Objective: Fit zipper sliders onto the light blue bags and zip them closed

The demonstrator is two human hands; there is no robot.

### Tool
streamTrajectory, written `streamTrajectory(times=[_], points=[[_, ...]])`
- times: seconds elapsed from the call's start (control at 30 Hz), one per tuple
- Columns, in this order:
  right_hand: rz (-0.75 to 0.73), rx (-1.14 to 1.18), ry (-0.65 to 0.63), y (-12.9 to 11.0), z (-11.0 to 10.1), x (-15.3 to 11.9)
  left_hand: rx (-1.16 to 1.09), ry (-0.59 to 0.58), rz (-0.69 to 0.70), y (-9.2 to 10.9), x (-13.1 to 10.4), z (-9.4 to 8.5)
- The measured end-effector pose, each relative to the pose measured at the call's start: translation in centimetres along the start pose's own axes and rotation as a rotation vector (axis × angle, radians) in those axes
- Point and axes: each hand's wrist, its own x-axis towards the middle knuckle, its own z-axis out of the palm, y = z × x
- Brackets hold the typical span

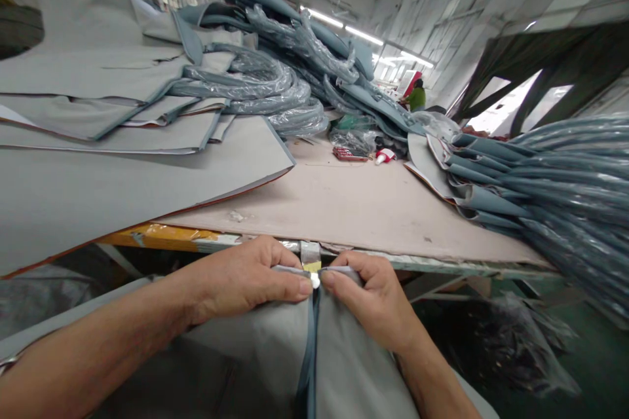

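Note:
My left hand pinches the top edge of a grey fabric panel between thumb and fingers. On the other side, my right hand pinches the matching edge of the fabric. Between the two thumbs sits a small white piece, just below a metal tab with a yellow patch at the table's front edge. I cannot tell whether the white piece is fixed to the tab or to the cloth. From there a blue-grey edging strip runs straight down the middle of the fabric.
Grey sheets with blue edges cover the table's left. Plastic-wrapped coils rise behind them. A red phone-like device and a red-and-white bottle lie mid-table. Bundled strips hang over the right. A person in green is far back.

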Motion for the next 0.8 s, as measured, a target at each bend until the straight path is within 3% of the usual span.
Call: streamTrajectory(times=[0.43, 0.8], points=[[-0.01, 0.017, 0.053, 0.1, 0.4, -0.7, 0.029, -0.016, 0.029, 0.3, -0.2, 0.0], [0.164, 0.175, -0.076, 0.2, 0.4, -0.5, -0.054, 0.004, 0.011, -0.8, -0.4, 0.1]])
